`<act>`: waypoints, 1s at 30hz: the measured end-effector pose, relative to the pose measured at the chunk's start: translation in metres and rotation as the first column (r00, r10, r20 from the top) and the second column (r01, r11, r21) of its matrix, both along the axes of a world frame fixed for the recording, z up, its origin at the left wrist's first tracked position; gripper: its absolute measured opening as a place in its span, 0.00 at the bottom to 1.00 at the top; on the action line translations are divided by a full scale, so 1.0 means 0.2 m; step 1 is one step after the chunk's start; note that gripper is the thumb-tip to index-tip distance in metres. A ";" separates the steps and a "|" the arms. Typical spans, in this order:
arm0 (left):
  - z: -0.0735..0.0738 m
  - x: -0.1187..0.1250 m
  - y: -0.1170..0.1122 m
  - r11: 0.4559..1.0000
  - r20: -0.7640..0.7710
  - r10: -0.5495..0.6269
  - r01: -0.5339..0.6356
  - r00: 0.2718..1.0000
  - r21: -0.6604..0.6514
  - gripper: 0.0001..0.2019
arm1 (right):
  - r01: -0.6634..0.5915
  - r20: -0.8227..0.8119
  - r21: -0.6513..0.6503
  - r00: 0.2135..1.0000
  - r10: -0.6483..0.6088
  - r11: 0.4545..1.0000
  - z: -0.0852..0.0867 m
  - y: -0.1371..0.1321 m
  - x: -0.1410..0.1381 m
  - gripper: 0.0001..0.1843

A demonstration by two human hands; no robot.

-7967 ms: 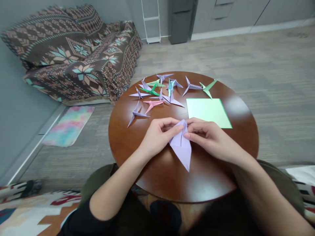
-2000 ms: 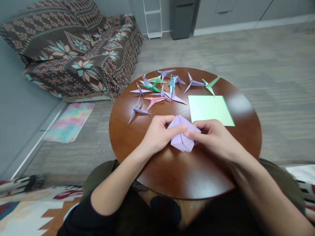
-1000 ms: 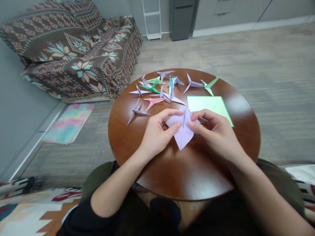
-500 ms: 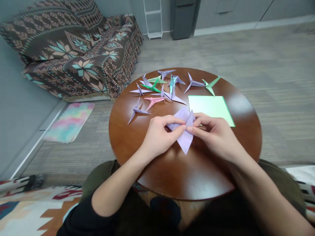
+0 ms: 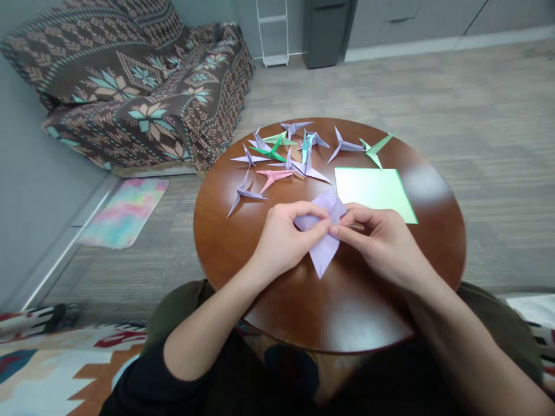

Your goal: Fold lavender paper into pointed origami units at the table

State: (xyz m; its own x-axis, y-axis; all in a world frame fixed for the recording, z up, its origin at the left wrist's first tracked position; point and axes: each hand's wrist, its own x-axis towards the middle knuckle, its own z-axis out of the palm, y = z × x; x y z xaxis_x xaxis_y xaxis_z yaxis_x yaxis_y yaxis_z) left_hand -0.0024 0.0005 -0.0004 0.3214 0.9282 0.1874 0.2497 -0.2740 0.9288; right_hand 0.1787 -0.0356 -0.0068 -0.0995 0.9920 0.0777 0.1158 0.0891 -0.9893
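Observation:
Between my two hands is a partly folded sheet of lilac origami paper [image 5: 324,249], one pointed end toward me and wider flaps at the far side. My left hand [image 5: 289,236] pinches its left side between thumb and fingers. My right hand [image 5: 378,238] grips the right edge, thumb tip close to the left thumb near the paper's middle. The fingertips beneath the paper are hidden. Just beyond the right hand lies a pale green stack of square paper [image 5: 368,188] with a darker green edge.
Several folded paper cranes sit on the far part of the round brown table [image 5: 277,312], among them a pink crane [image 5: 276,177], a dark green crane [image 5: 273,152] and a light green crane [image 5: 376,150]. A sofa with a patterned cover [image 5: 151,115] stands beyond at left.
The upright flap of the lilac paper has come down flatter, and its near point has swung slightly left and toward me. Both hands keep their pinch. The view has shifted a little.

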 end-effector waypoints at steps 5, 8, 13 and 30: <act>0.00 0.01 0.00 0.998 0.084 0.007 -0.002 0.996 -0.058 0.08 | -0.009 0.030 0.008 1.000 0.008 1.000 0.00 -0.01 -0.02 0.18; 0.00 0.00 0.01 0.996 0.099 -0.023 0.031 0.995 -0.082 0.08 | -0.009 0.030 -0.006 1.000 0.009 1.000 -0.01 -0.01 -0.02 0.18; 0.00 0.00 0.01 0.996 0.116 -0.023 0.033 0.993 -0.078 0.07 | 0.002 -0.002 -0.025 1.000 -0.002 1.000 -0.01 -0.01 -0.02 0.18; -0.01 0.01 0.01 0.995 0.131 -0.003 0.016 0.991 -0.097 0.05 | 0.035 0.041 0.015 0.998 -0.036 0.999 0.00 -0.03 -0.06 0.18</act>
State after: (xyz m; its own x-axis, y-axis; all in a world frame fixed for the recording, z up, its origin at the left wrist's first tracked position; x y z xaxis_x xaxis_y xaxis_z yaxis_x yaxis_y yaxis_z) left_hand -0.0007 0.0027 -0.0021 0.3090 0.9411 0.1371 0.1219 -0.1822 0.9757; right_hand 0.1671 -0.0419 -0.0060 -0.0674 0.9938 0.0881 0.1601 0.0979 -0.9822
